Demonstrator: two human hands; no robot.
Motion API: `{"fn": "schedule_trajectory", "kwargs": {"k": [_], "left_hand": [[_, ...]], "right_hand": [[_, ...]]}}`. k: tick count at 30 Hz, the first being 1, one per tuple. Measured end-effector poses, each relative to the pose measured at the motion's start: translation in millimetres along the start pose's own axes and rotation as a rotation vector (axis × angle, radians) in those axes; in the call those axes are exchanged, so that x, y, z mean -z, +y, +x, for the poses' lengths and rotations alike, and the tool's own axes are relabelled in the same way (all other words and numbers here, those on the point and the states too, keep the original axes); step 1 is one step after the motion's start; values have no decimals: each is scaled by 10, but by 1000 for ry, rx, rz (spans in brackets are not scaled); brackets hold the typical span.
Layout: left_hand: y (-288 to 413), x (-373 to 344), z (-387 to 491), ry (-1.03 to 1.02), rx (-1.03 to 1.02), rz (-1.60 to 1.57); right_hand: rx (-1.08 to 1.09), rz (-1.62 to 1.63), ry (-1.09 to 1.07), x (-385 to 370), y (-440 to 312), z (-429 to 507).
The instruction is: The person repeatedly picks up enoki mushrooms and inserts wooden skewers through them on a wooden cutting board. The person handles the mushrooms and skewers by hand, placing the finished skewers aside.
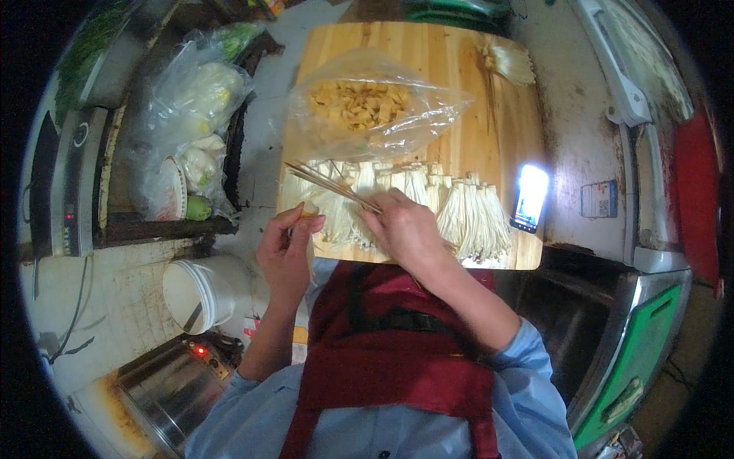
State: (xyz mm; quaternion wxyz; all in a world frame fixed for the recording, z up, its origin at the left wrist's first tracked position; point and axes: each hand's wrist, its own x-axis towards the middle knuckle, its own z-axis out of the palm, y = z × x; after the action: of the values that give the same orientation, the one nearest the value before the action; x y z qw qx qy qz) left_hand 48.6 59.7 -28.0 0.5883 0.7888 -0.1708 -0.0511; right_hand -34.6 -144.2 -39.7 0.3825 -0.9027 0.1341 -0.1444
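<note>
My left hand (288,244) pinches a small pale bunch, apparently enoki mushrooms (310,209), over the near left edge of a wooden cutting board (524,251). Several thin wooden skewers (330,185) jut up and leftward out of my right hand (408,229), which is closed around them. Under and beside that hand, a row of enoki bunches (473,221) stretches across the board. Beyond the row lies a clear plastic bag (427,129) with cut yellowish pieces (361,106) inside. At the far right corner, a fanned pale bunch (512,65) lies beside thin skewers.
A lit phone (530,198) lies by the board's right edge. Bagged vegetables (209,92) and a green-rimmed vegetable piece (198,208) sit on the left. Below them stands a white bucket (209,295). A green board (631,361) leans at the lower right.
</note>
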Motion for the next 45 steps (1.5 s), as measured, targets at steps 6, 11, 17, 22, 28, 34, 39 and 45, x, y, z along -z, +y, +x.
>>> {"fn": "schedule_trajectory", "kwargs": {"k": [6,11,17,22,28,34,39,45], "left_hand": [[83,-53,71,57,60,-209],[171,-86,161,83,54,-281],[335,-313,163,-6,-26,-301],[459,-513,159,-96,-62,-524],[452,-554,162,-143,-194,-376],[351,-424,154,-198,-359,-123],[296,-440,-12,-363,-441,-275],[178,-300,299,-230,-302,-106]], "right_hand": [[-3,-94,17,-295,-23,280],[-142,377,-127,378,-297,33],[-360,596,-167,857,-670,-429],[-395,640,-112,827,-607,-550],[-404,610,-130,855,-560,-560],[-465,799,-125,810,-607,-570],[-406,984,-151,879,-496,-477],[-417,888,-333,1148,-301,-427]]}}
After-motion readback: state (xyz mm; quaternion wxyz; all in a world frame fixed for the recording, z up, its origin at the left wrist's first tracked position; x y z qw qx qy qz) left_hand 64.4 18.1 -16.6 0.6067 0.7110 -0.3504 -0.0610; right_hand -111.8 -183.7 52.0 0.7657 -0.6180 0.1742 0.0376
